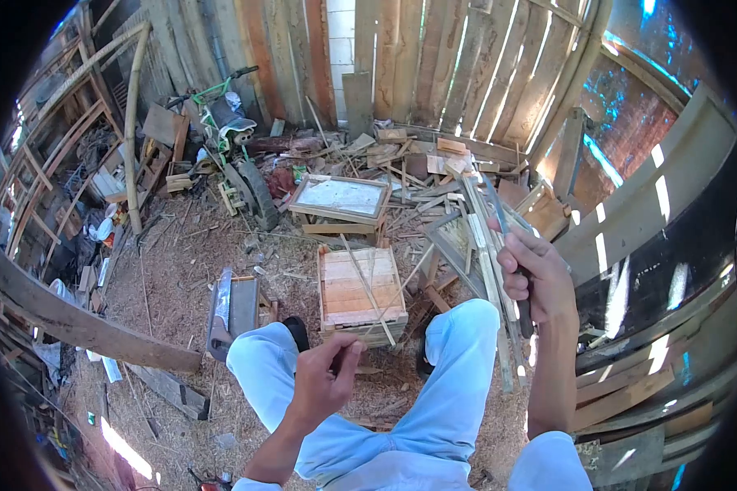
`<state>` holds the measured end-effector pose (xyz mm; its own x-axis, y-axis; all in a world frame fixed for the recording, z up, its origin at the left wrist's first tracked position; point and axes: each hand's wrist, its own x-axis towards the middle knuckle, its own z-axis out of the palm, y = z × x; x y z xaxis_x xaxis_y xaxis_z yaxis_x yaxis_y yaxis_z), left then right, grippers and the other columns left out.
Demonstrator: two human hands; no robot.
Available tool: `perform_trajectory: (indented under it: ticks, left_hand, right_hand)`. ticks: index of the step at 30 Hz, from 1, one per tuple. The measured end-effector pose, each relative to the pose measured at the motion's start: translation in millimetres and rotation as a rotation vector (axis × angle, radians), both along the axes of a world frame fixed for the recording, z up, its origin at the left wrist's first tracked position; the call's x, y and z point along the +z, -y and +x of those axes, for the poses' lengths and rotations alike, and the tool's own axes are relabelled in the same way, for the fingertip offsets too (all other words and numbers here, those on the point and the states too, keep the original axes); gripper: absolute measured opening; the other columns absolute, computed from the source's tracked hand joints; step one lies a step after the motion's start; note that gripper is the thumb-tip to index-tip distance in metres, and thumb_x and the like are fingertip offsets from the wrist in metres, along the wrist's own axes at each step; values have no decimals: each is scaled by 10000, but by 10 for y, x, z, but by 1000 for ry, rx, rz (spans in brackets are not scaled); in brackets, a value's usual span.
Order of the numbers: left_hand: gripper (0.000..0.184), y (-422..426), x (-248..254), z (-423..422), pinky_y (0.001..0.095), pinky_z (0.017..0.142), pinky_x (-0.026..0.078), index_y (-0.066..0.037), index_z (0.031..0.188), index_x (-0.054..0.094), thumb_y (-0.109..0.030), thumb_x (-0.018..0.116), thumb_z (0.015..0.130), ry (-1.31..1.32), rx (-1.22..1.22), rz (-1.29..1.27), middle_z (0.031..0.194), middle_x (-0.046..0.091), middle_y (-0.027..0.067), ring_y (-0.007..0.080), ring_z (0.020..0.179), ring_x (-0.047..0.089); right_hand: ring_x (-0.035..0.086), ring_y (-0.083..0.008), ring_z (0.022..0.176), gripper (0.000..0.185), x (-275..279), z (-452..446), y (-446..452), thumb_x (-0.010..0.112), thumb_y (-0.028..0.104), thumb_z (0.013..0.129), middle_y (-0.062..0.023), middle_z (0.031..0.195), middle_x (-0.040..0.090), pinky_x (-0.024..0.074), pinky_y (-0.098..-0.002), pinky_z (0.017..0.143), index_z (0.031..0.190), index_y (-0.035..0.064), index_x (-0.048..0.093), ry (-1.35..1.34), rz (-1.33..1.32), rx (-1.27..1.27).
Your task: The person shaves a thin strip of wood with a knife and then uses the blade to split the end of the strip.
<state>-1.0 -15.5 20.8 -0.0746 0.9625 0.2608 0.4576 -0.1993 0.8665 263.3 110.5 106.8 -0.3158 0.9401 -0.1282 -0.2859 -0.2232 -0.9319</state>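
My right hand is raised at the right, its fingers wrapped round the dark handle of a knife whose blade points up and away. My left hand is closed above my left thigh, thumb against the bent fingers; what it pinches, if anything, is too small to make out. Between my knees stands a wooden box with a slatted top. Two thin sticks lie across it.
A handsaw rests on a small bench left of the box. Behind the box sits a framed panel. Long wood strips lean at the right. A green bicycle and wood scraps are near the back wall.
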Motion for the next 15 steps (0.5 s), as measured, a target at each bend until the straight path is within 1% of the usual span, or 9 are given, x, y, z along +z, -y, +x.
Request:
perform_trajectory:
  ticks: [1,3,4,6,9,11,12,14,15]
  left_hand:
    - [54,-42,-17,-4,228,484,417,6,913,585,-40,558,905,-2,17,3,662,603,43,93,532,556]
    - [86,-225,-49,50,229,506,460,5,956,571,-65,524,936,501,-80,-143,710,598,47,89,591,566]
    - [86,-337,-77,90,229,506,460,5,956,571,-65,524,936,498,-64,-133,710,598,47,89,591,566]
    - [97,-563,-142,185,224,627,498,8,973,572,-71,528,938,741,-58,-14,808,624,58,105,683,608]
    - [98,-773,-208,264,229,695,513,9,983,563,-73,547,931,639,76,159,856,611,59,100,767,609]
    - [99,-795,-152,261,229,718,506,12,986,562,-68,554,927,613,87,171,871,613,61,103,782,612]
    - [102,-791,-117,255,230,740,500,15,988,561,-63,560,922,593,85,176,885,616,63,105,797,616]
    - [94,-772,-73,255,233,721,502,18,981,555,-53,559,920,622,84,167,897,615,67,108,800,615]
    - [87,-768,-83,251,234,716,502,17,974,552,-51,557,921,638,72,183,895,617,67,111,794,616]
  right_hand:
    - [403,-29,477,328,-9,-21,-14,542,171,938,0,668,514,285,-158,384,1227,17,542,14,21,-31]
    - [406,-31,481,316,-144,-183,44,535,173,943,-2,673,514,290,-159,386,1217,18,541,40,10,27]
    - [409,-33,484,304,-242,-271,86,528,174,947,-4,678,513,294,-159,387,1208,18,541,69,-1,63]
    - [412,-40,486,242,-413,-431,180,508,176,958,-12,683,513,311,-165,393,1136,13,531,15,-44,72]
    - [413,-41,490,328,-576,-640,376,492,161,963,-16,691,523,316,-167,398,1257,15,479,-3,-92,86]
    - [422,-40,493,385,-678,-776,482,474,155,969,-17,690,540,332,-175,405,1328,20,440,15,-84,98]
    - [422,-40,493,385,-726,-813,478,474,155,969,-17,690,540,332,-175,405,1328,20,440,8,-87,109]
    - [434,-34,504,360,-820,-882,463,469,155,971,-18,676,557,345,-180,409,1301,11,468,159,23,122]
    - [458,-43,515,284,-776,-907,453,471,146,967,-16,662,576,367,-194,441,1193,-7,550,221,65,75]
